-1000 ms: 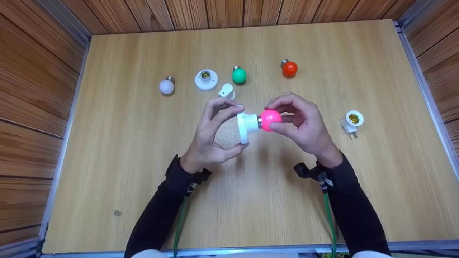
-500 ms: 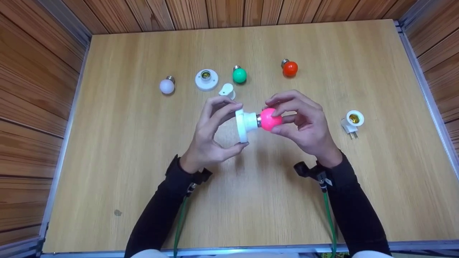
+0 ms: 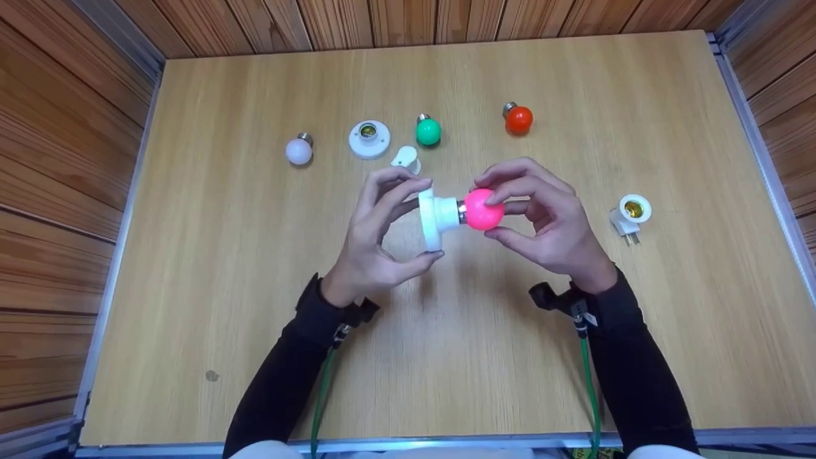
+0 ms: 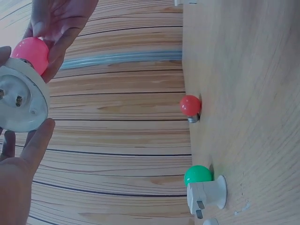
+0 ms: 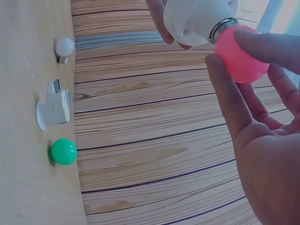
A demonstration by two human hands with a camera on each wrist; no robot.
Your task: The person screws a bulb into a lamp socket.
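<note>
In the head view my left hand (image 3: pixel 376 239) grips a white round lamp holder (image 3: pixel 431 220) by its rim, thumb below and fingers above. The pink light bulb (image 3: pixel 484 210) has its metal base partly inside the holder's mouth, and a band of metal still shows between them. Lightly curled fingers and thumb of my right hand (image 3: pixel 545 213) hold the bulb's round glass. Up close in the right wrist view, the thread of the bulb (image 5: pixel 241 54) meets the white holder (image 5: pixel 197 21). The left wrist view shows the underside of the holder (image 4: pixel 21 101), with metal contacts.
Beyond the hands on the wooden table lie a white bulb (image 3: pixel 299 152), a round lamp holder (image 3: pixel 370 148), a green bulb (image 3: pixel 428 132) and a red bulb (image 3: pixel 519 120). A white plug-in socket (image 3: pixel 406 158) stands just behind my left fingers; another plug-in socket (image 3: pixel 628 217) is at right.
My right fingers have shifted round the pink bulb, with the index finger now over its front and the thumb lower. The left hand and the holder have hardly moved.
</note>
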